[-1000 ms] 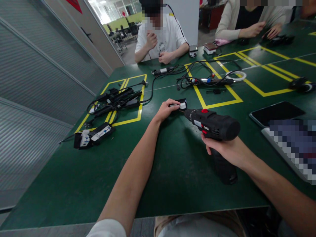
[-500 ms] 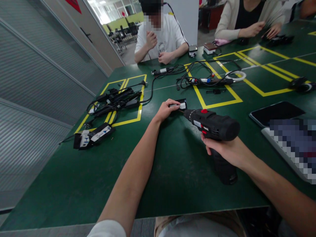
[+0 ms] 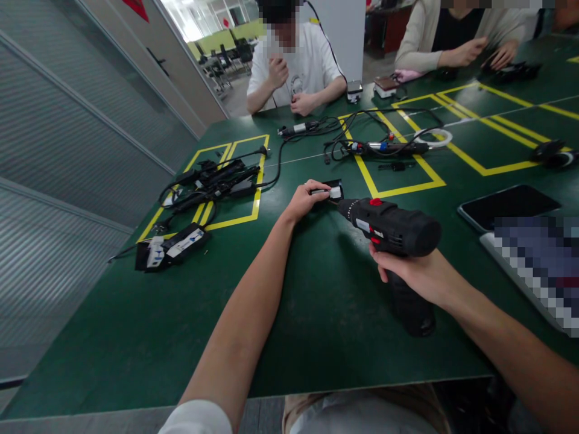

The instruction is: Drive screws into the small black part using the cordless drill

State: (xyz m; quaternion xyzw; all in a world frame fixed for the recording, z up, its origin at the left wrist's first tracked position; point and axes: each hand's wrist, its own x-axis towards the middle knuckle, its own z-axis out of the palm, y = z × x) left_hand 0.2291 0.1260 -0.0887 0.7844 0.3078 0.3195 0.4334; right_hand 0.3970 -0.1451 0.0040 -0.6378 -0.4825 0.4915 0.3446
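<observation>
My right hand (image 3: 402, 265) is wrapped round the grip of a black cordless drill (image 3: 391, 226) with red buttons. The drill lies level above the table, its chuck pointing left and away from me. A thin bit runs from the chuck to the near edge of a small black case with a white label (image 3: 335, 191); whether the tip touches is too small to tell. My left hand (image 3: 306, 201) is closed on the case's left side and holds it at the table top. Its fingers cover much of the case.
Left on the green table (image 3: 289, 337) lie a cable bundle (image 3: 217, 181) and a labelled black box (image 3: 181, 244). A soldering-iron-like tool with cables (image 3: 389, 147) lies beyond. On the right are a phone (image 3: 509, 206) and a blurred device (image 3: 534, 265). Two people (image 3: 296, 66) sit across the table.
Hardly anything differs. Both hands, the drill and the small black case keep their places, with only a very slight shift of the whole view.
</observation>
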